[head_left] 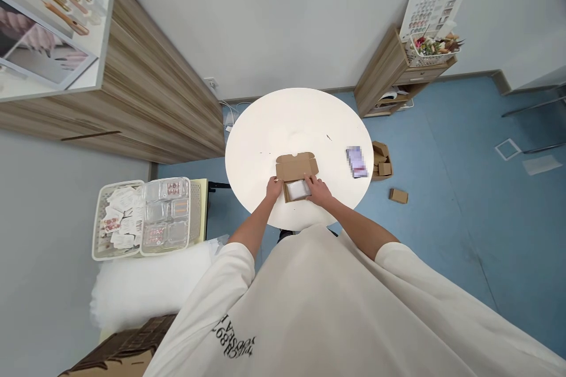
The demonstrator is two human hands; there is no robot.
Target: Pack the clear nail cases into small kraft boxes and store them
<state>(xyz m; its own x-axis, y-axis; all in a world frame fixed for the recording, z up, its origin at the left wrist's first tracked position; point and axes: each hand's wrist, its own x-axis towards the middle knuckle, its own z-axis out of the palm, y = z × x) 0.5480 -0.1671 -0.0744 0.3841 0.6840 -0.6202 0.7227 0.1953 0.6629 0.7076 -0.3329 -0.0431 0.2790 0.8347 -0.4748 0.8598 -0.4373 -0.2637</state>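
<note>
A small brown cardboard box (296, 166) lies on the white round table (292, 118) with its lid flap folded back, away from me. Inside it is a white, wrapped-looking packet (298, 189); its kind is hard to make out. My left hand (274, 188) grips the left end of the box, fingers closed at its edge. Over the right end is my right hand (318, 191), its fingers bent round the rim and close to the packet.
A phone-like, blurred purple object (356, 162) rests on the table's right side. On the floor are an open carton (381, 160) and a small closed box (398, 195). Left stand white baskets (101, 230) with cards and clear cases, above a white wrap roll (145, 283). Wooden cabinets (154, 88) line the wall.
</note>
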